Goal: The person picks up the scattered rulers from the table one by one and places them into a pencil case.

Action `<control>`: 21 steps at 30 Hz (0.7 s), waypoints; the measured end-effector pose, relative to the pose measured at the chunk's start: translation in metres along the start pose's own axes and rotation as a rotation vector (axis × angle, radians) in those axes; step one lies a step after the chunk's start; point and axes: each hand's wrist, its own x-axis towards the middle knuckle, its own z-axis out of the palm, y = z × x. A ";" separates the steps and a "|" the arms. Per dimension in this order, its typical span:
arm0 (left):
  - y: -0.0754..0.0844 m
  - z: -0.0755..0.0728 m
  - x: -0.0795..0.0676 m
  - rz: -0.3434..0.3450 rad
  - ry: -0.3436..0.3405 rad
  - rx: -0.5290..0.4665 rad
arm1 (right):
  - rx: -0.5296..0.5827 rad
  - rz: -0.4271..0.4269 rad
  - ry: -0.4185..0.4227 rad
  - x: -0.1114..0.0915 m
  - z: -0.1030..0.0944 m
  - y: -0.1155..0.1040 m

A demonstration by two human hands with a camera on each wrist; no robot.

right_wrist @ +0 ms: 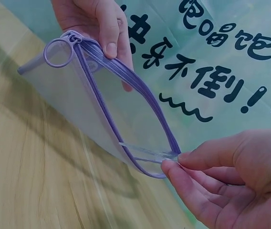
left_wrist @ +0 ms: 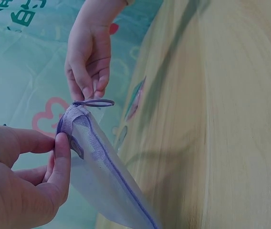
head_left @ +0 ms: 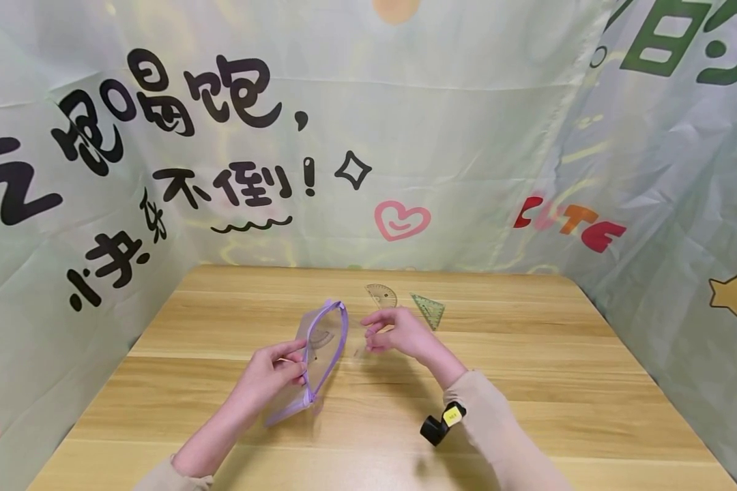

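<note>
A see-through zip pouch (head_left: 328, 348) with purple edging stands tilted over the table, its zip mouth spread wide. My left hand (head_left: 274, 372) pinches the rim of this mouth between thumb and fingers. A purple ring pull (right_wrist: 59, 53) hangs at the zip's end. At the opposite end of the opening, my right hand (right_wrist: 221, 179) pinches a thin clear plastic piece (right_wrist: 147, 152) between thumb and forefinger; I cannot tell its full shape. Part of that piece overlaps the opening in the right wrist view. A curved, protractor-like outline (head_left: 321, 339) shows through the pouch.
Beyond my right hand, a clear protractor (head_left: 382, 295) and a green set square (head_left: 430, 311) lie on the wooden table (head_left: 559, 382). A printed cloth (head_left: 467, 136) hangs round the back and sides. A black device with a yellow label (head_left: 445, 423) is on the right wrist.
</note>
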 end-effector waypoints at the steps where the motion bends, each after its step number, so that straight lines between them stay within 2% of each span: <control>1: 0.000 0.000 0.000 -0.001 0.001 0.001 | 0.006 0.009 0.001 0.000 0.001 -0.001; 13: -0.001 0.002 0.001 0.014 0.007 0.010 | 0.029 0.059 0.003 0.006 0.010 -0.008; 21: -0.001 0.003 0.002 0.013 0.005 0.006 | 0.095 0.072 -0.016 0.013 0.017 -0.009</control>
